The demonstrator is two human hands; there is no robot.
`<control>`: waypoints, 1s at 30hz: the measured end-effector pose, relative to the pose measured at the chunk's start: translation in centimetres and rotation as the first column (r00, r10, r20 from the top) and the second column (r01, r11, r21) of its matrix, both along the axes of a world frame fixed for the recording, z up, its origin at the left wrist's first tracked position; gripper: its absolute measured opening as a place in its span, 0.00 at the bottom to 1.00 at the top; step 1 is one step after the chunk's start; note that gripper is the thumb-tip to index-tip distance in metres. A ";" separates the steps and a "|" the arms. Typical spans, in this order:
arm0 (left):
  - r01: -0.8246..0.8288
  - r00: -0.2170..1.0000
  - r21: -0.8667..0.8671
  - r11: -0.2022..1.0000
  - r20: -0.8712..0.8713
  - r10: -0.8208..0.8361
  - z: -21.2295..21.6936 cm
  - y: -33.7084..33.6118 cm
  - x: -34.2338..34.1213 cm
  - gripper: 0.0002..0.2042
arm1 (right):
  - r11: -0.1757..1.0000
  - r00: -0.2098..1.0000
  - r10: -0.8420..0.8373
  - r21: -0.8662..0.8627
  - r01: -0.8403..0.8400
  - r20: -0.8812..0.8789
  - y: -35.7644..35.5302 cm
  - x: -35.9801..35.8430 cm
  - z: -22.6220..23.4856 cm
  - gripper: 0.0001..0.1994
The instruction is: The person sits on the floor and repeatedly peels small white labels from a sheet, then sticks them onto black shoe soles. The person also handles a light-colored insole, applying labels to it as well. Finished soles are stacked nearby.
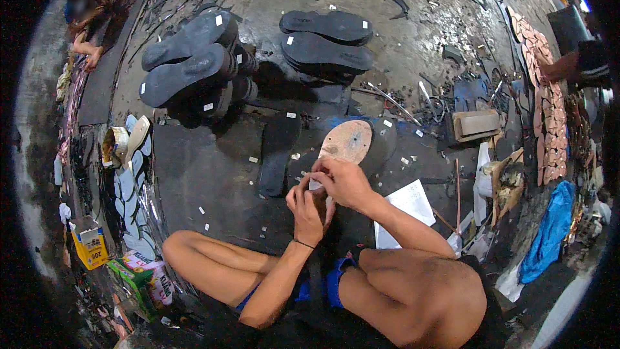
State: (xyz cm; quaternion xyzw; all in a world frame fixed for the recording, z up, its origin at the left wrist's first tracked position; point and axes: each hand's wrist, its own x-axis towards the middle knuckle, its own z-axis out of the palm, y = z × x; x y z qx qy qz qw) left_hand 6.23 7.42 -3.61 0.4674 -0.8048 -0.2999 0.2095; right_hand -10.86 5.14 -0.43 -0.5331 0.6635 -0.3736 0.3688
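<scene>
My left hand (305,212) is closed, its fingers curled around a small white piece (315,185) that looks like paper or stickers. My right hand (342,181) meets it from the right, thumb and fingers pinched together at the top of that piece. Just beyond my right hand lies a tan sole-shaped template (349,140) with small holes, resting on a dark surface. Left of my hands a single black shoe sole (278,158) lies flat. Small white labels (253,159) are scattered about it. My fingers partly hide the white piece.
Stacked black soles (194,77) stand at far left, with another stack (327,45) beside them. A white paper sheet (407,212) lies under my right forearm. Rightward are a tan block (476,125), tools and a blue cloth (547,232). Other people's limbs show at both edges.
</scene>
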 end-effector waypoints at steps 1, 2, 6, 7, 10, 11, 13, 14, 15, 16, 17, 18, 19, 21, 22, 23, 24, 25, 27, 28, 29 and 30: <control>0.024 0.999 -0.043 0.999 0.027 -0.023 0.3 -0.2 0.0 0.21 | 0.999 0.999 -0.035 0.040 0.034 0.020 0.1 -0.3 1.1 0.07; 0.050 0.997 -0.085 0.995 0.055 -0.045 0.6 -0.6 -0.3 0.22 | 0.994 0.997 -0.070 0.082 0.067 0.039 0.5 -1.0 2.6 0.08; 0.037 0.999 -0.102 0.994 0.023 -0.035 0.8 -0.3 -0.6 0.23 | 0.993 0.998 -0.060 0.100 0.059 0.014 3.5 -1.8 1.3 0.08; 0.051 0.998 -0.107 0.993 0.031 -0.048 0.9 -0.8 -0.4 0.23 | 0.992 0.998 -0.052 0.117 0.047 0.045 3.4 -2.1 1.5 0.08; -0.096 0.991 -0.179 0.979 0.071 0.110 0.7 -5.0 1.5 0.22 | 0.944 0.927 -0.328 0.030 0.328 0.184 2.3 -3.5 2.5 0.07; -0.184 0.964 -0.156 0.971 0.165 0.209 1.0 -6.4 1.9 0.22 | 0.908 0.880 -0.412 0.026 0.419 0.236 2.1 -4.4 2.3 0.07; -0.224 0.954 -0.155 0.962 0.167 0.249 1.1 -8.1 3.4 0.22 | 0.875 0.862 -0.478 0.003 0.485 0.168 1.3 -6.4 1.0 0.08; -0.145 0.970 -0.191 0.971 0.168 0.178 0.9 -7.7 3.8 0.23 | 0.869 0.865 -0.489 -0.024 0.495 0.114 1.2 -7.5 0.6 0.06; -0.123 0.988 -0.141 0.982 0.076 0.135 1.6 -6.5 2.5 0.22 | 0.860 0.860 -0.508 -0.035 0.510 0.049 1.4 -8.4 0.4 0.05; -0.077 0.996 -0.103 0.992 0.045 0.082 2.5 -4.8 1.4 0.22 | 0.864 0.865 -0.501 -0.061 0.499 -0.028 1.5 -8.8 0.1 0.06; -0.059 0.997 -0.070 0.996 0.047 0.062 2.5 -3.1 1.7 0.21 | 0.885 0.883 -0.464 -0.071 0.460 -0.074 0.8 -8.1 -1.6 0.07; -0.016 0.999 -0.034 0.999 0.040 0.017 2.8 -2.2 0.5 0.21 | 0.889 0.871 -0.458 -0.107 0.446 -0.176 0.9 -8.9 -1.0 0.08; 0.020 0.998 -0.010 1.000 0.056 -0.020 2.7 -1.3 0.1 0.21 | 0.909 0.889 -0.415 -0.045 0.414 -0.195 1.1 -9.1 -1.2 0.09; 0.036 0.997 -0.013 0.999 0.064 -0.036 1.7 -0.6 -0.1 0.23 | 0.936 0.923 -0.316 0.086 0.341 -0.221 1.4 -9.2 -1.7 0.11; 0.039 0.997 -0.037 0.999 0.070 -0.036 1.5 -0.6 -0.3 0.22 | 0.937 0.921 -0.305 0.099 0.336 -0.244 1.4 -9.2 -2.0 0.13; 0.041 0.996 -0.062 0.997 0.077 -0.037 1.3 -0.6 -0.4 0.22 | 0.933 0.917 -0.314 0.097 0.346 -0.245 1.5 -9.3 -2.2 0.14; 0.040 0.995 -0.085 0.996 0.090 -0.033 1.2 -0.7 -0.4 0.22 | 0.931 0.915 -0.323 0.095 0.354 -0.244 1.4 -9.1 -2.2 0.14; 0.034 0.996 -0.080 0.996 0.081 -0.027 1.0 -0.7 -0.3 0.22 | 0.928 0.912 -0.331 0.093 0.362 -0.243 1.2 -9.1 -2.2 0.14; 0.019 0.998 -0.072 0.997 0.062 -0.014 0.6 -0.6 -0.2 0.22 | 0.931 0.920 -0.308 0.123 0.344 -0.244 0.9 -9.3 -1.7 0.13; 0.022 0.998 -0.086 0.996 0.065 -0.016 0.3 -0.6 -0.2 0.21 | 0.933 0.924 -0.295 0.136 0.334 -0.245 0.8 -9.3 -1.4 0.13; 0.025 0.998 -0.099 0.995 0.068 -0.018 0.1 -0.6 -0.1 0.21 | 0.928 0.912 -0.352 0.046 0.369 -0.212 0.6 -9.1 -1.1 0.12; 0.029 0.997 -0.108 0.994 0.072 -0.021 0.1 -0.4 -0.1 0.21 | 0.914 0.897 -0.405 -0.038 0.405 -0.176 0.6 -8.7 -0.9 0.11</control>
